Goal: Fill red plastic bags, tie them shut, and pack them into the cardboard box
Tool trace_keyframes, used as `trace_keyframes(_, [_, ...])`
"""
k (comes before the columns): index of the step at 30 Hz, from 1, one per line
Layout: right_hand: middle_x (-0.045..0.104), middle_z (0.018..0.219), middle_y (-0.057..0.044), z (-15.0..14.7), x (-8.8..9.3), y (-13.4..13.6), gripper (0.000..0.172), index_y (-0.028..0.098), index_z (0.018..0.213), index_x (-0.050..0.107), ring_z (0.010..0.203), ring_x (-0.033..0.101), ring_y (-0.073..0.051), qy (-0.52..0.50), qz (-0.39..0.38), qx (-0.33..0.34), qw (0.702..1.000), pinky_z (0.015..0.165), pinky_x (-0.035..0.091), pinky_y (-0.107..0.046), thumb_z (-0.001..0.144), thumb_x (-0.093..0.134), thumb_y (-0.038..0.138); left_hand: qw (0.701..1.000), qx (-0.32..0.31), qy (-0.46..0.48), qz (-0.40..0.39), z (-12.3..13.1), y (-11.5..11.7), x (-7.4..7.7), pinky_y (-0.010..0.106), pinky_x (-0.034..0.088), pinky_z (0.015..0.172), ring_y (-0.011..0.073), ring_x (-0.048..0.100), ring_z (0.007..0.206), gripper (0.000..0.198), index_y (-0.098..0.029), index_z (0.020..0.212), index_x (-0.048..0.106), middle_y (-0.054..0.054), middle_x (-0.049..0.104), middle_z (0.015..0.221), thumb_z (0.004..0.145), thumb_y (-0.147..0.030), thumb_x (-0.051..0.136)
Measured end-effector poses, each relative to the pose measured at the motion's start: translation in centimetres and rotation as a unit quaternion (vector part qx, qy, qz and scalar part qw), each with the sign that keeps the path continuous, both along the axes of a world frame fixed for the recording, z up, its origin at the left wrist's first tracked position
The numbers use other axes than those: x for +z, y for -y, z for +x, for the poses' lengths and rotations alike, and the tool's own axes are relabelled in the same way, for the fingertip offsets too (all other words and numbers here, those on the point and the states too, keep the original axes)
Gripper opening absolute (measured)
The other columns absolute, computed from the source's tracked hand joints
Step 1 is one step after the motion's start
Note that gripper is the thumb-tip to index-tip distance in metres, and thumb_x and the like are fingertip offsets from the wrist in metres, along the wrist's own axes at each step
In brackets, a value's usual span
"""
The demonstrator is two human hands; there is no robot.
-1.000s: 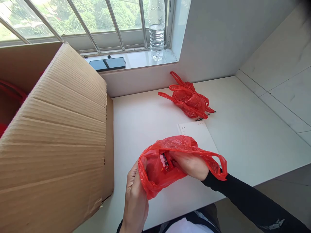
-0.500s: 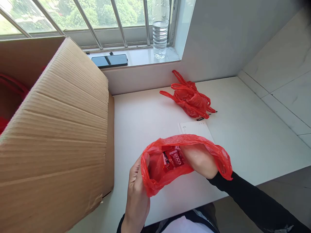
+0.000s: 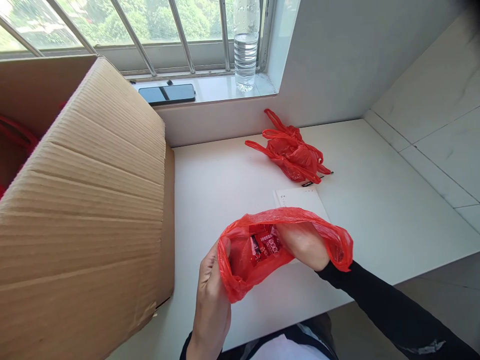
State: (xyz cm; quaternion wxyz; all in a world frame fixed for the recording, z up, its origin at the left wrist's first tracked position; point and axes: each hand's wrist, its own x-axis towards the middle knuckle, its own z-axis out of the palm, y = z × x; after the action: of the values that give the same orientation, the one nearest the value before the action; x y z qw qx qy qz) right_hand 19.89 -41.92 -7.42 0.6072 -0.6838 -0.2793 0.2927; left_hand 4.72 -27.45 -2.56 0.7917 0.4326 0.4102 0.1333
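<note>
No legible text. The red packet point(image 3: 265, 247) inside the red bag point(image 3: 285, 216) carried white print point(image 3: 273, 243), too small to read; the white booklet point(image 3: 302, 198) had tiny dark characters point(image 3: 283, 197) along its top, also unreadable; the pale mark point(image 3: 427, 347) on the black sleeve point(image 3: 382, 304) couldn't be made out.

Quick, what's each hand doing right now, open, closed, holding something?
Left hand: closed on the edge of the red bag, holding it.
Right hand: inside that bag, fingers hidden, so open or closed can't be told.
</note>
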Motion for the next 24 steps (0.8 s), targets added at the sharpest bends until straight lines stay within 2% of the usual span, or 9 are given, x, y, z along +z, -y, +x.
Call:
trace_keyframes(4, [0.072, 0.119, -0.004, 0.3, -0.5, 0.0, 0.031, 0.033, 0.121, 0.067, 0.11, 0.069, -0.03, 0.169, -0.051, 0.031, 0.984, 0.099, 0.059, -0.048, 0.097, 0.048, 0.033, 1.0, 0.027, -0.015, -0.006, -0.1, -0.1, 0.0, 0.023, 0.054, 0.065, 0.024, 0.064, 0.1, 0.05, -0.028, 0.119, 0.071, 0.004, 0.071, 0.116, 0.076, -0.052, 0.08])
trace_keyframes(7, [0.073, 0.111, -0.006, 0.5, -0.8, -0.3, 0.028, 0.028, 0.114, 0.068, 0.107, 0.069, -0.032, 0.195, -0.08, 0.015, 0.977, 0.099, 0.058, -0.053, 0.096, 0.046, 0.029, 1.0, 0.021, -0.012, -0.007, 0.0, -0.1, -0.1, 0.024, 0.055, 0.066, 0.0246, 0.065, 0.1, 0.051, -0.028, 0.12, 0.07, 0.005, 0.071, 0.116, 0.077, -0.054, 0.078])
trace_keyframes(11, [0.073, 0.105, -0.006, 0.6, -1.2, -0.4, 0.023, 0.027, 0.105, 0.067, 0.102, 0.07, -0.03, 0.236, -0.094, 0.023, 0.967, 0.095, 0.059, -0.048, 0.097, 0.045, 0.026, 1.0, 0.0, 0.001, 0.002, 0.1, -0.1, -0.2, 0.025, 0.055, 0.067, 0.0247, 0.065, 0.099, 0.048, -0.027, 0.117, 0.072, 0.005, 0.072, 0.114, 0.078, -0.053, 0.078])
trace_keyframes(14, [0.071, 0.108, -0.006, 0.5, -1.3, -0.3, 0.026, 0.027, 0.112, 0.065, 0.104, 0.069, -0.029, 0.267, -0.093, 0.024, 0.959, 0.094, 0.06, -0.047, 0.098, 0.044, 0.025, 0.999, 0.032, -0.025, 0.0, -0.1, -0.1, -0.2, 0.026, 0.055, 0.066, 0.0256, 0.066, 0.098, 0.053, -0.027, 0.117, 0.071, 0.005, 0.072, 0.112, 0.073, -0.055, 0.081])
trace_keyframes(17, [0.069, 0.12, -0.007, 0.4, -1.3, -0.8, 0.03, 0.026, 0.119, 0.063, 0.115, 0.064, -0.029, 0.271, -0.093, 0.031, 0.958, 0.103, 0.054, -0.05, 0.098, 0.043, 0.023, 1.0, 0.018, -0.006, 0.004, -0.1, -0.1, -0.1, 0.025, 0.055, 0.066, 0.0242, 0.065, 0.095, 0.049, -0.026, 0.116, 0.071, 0.005, 0.072, 0.111, 0.077, -0.055, 0.078])
trace_keyframes(20, [0.071, 0.104, -0.005, 0.3, -0.9, -2.0, 0.023, 0.025, 0.105, 0.066, 0.099, 0.068, -0.025, 0.253, -0.086, 0.061, 0.962, 0.092, 0.059, -0.044, 0.099, 0.043, 0.026, 0.999, -0.012, 0.032, 0.006, 0.3, -0.1, 0.2, 0.024, 0.054, 0.066, 0.0209, 0.065, 0.09, 0.04, -0.026, 0.114, 0.072, 0.003, 0.073, 0.107, 0.081, -0.049, 0.075])
trace_keyframes(22, [0.07, 0.088, -0.003, 0.4, -0.5, -2.8, 0.025, 0.025, 0.093, 0.065, 0.084, 0.069, -0.022, 0.233, -0.079, 0.069, 0.967, 0.078, 0.061, -0.037, 0.1, 0.041, 0.028, 0.999, -0.012, 0.033, 0.008, 0.5, -0.1, 0.5, 0.023, 0.054, 0.066, 0.0193, 0.065, 0.086, 0.038, -0.026, 0.113, 0.072, 0.002, 0.074, 0.105, 0.08, -0.046, 0.076])
trace_keyframes(24, [0.069, 0.083, -0.002, 0.4, 0.0, -3.0, 0.028, 0.025, 0.089, 0.065, 0.079, 0.069, -0.022, 0.218, -0.08, 0.059, 0.971, 0.071, 0.06, -0.035, 0.101, 0.039, 0.03, 1.0, -0.003, 0.024, 0.01, 0.5, -0.2, 0.6, 0.023, 0.054, 0.066, 0.019, 0.065, 0.085, 0.039, -0.026, 0.112, 0.072, 0.001, 0.074, 0.103, 0.078, -0.045, 0.078])
